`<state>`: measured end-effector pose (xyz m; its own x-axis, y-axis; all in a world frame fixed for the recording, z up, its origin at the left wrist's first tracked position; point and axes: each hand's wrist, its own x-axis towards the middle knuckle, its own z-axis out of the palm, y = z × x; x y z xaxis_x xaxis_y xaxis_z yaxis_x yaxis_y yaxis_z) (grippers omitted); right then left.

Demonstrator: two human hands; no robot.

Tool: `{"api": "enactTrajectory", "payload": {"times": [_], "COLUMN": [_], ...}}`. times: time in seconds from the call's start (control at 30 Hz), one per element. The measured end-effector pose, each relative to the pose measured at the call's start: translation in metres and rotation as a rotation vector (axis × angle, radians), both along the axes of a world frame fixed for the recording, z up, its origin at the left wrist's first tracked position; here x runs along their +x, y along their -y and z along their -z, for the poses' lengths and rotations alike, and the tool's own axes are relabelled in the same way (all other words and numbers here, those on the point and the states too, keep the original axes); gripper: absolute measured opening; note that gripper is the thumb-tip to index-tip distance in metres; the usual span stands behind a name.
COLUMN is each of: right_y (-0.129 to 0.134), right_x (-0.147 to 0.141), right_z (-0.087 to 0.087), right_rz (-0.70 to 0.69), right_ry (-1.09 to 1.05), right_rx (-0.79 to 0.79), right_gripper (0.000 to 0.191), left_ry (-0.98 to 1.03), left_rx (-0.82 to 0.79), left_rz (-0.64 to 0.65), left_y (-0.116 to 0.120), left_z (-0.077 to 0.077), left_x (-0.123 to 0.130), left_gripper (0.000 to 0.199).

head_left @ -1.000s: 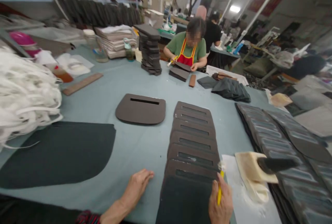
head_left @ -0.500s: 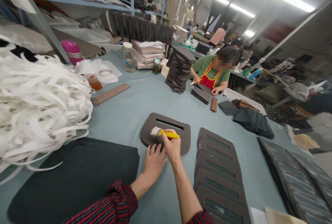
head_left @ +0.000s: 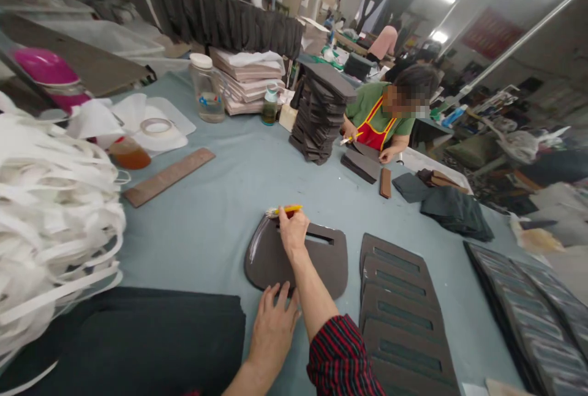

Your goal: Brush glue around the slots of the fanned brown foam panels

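A dark grey panel (head_left: 298, 264) with a long slot lies on the blue-green table, a wet-looking sheen along its left edge. My right hand (head_left: 294, 231) is closed round the yellow handle of a brush (head_left: 289, 209), whose pale bristles touch the panel's upper left edge. Fingers spread, my left hand (head_left: 276, 316) rests at the panel's near edge. To the right, several overlapping slotted panels (head_left: 402, 304) form a row.
Black sheets (head_left: 184, 341) and white strips (head_left: 59, 218) are on the left. A brown strip (head_left: 169, 177) lies beyond. Stacked dark pieces (head_left: 321, 114) stand near a person in a red apron (head_left: 374, 133). Filled trays (head_left: 519, 316) lie far right.
My right hand has moved the brush from the panel's middle to its upper left edge, leaving a shiny streak on the left side. The camera view has shifted.
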<state>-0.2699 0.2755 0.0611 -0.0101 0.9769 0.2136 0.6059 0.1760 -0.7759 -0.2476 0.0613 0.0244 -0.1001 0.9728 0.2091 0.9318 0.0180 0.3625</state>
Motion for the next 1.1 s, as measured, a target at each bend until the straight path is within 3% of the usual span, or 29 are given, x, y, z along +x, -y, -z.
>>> {"api": "enactTrajectory", "payload": {"times": [0.07, 0.23, 0.3, 0.43, 0.53, 0.63, 0.7, 0.77, 0.87, 0.97, 1.03, 1.1], "right_y": [-0.001, 0.0, 0.001, 0.024, 0.073, 0.126, 0.147, 0.155, 0.154, 0.156, 0.16, 0.167], "right_x": [0.037, 0.166, 0.199, 0.224, 0.239, 0.249, 0.241, 0.212, 0.138, 0.063, 0.034, 0.029], "right_z": [0.002, -0.004, -0.006, 0.001, 0.011, 0.008, -0.003, -0.017, -0.03, -0.025, -0.015, -0.004], "right_rz": [0.102, 0.582, 0.672, 0.701, 0.778, 0.784, 0.776, 0.702, 0.319, -0.042, -0.13, -0.155], "right_ry": [0.043, 0.067, 0.035, -0.033, -0.048, -0.059, -0.069, -0.109, -0.216, -0.316, -0.329, -0.286], "right_rx": [-0.007, 0.042, 0.053, -0.01, -0.037, -0.08, -0.051, 0.003, -0.037, -0.071, -0.037, -0.017], "right_gripper": [0.033, 0.034, 0.032, 0.029, 0.024, 0.02, 0.019, 0.02, 0.019, 0.014, 0.012, 0.012], "left_ry": [-0.006, 0.026, 0.036, 0.023, 0.029, 0.063, 0.147, 0.322, 0.657, 0.884, 0.861, 0.751], "left_rx": [-0.017, -0.048, -0.054, -0.069, -0.083, -0.098, -0.117, -0.134, -0.134, -0.182, -0.25, -0.324], "left_rz": [0.015, 0.033, 0.041, 0.074, 0.09, 0.08, 0.077, 0.076, -0.01, -0.08, -0.037, 0.027], "left_y": [-0.001, -0.002, -0.002, -0.001, 0.001, 0.001, -0.004, -0.016, -0.044, -0.073, -0.086, -0.093], "left_z": [0.0, -0.001, -0.001, -0.001, -0.003, -0.007, -0.013, -0.021, -0.033, -0.039, -0.037, -0.031], "left_x": [-0.001, -0.002, -0.002, -0.002, -0.001, -0.001, -0.007, -0.022, -0.062, -0.107, -0.131, -0.144], "left_gripper": [0.04, 0.039, 0.039, 0.041, 0.041, 0.041, 0.039, 0.036, 0.038, 0.042, 0.044, 0.042]}}
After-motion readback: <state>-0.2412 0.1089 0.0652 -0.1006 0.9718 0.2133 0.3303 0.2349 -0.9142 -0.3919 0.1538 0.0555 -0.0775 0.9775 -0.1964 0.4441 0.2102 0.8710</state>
